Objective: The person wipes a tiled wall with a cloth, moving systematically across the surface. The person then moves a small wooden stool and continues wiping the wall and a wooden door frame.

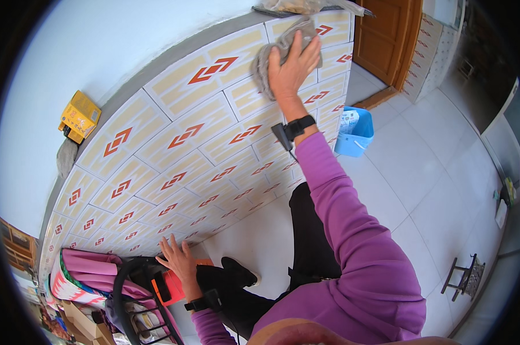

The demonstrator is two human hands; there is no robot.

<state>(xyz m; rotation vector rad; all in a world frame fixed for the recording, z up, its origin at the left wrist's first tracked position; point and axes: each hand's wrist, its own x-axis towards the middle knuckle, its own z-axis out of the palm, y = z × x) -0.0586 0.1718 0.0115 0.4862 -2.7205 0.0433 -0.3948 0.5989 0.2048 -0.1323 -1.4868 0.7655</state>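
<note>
My right hand (pixel 292 64) is spread over a grey-brown cloth (pixel 264 71), pressing it against the upper part of a tiled wall (pixel 173 140). The cloth is bunched and folded under my palm and fingers. Cream tiles with red angular motifs cover this wall. Lower left, my left hand (pixel 178 261) has its fingers apart and holds nothing. It is beside the black metal frame of a chair (pixel 121 284), close to the wall; whether it touches either one cannot be seen. Each wrist wears a black strap with a small device.
On the wall's grey ledge (pixel 117 82) stand a yellow box (pixel 81 114) and a grey rounded object (pixel 66 157); a plastic bag (pixel 299 6) lies farther along. A blue bucket (pixel 355 136) is by the wall's end, near a wooden door (pixel 381 39). A small stool (pixel 465 278) stands right.
</note>
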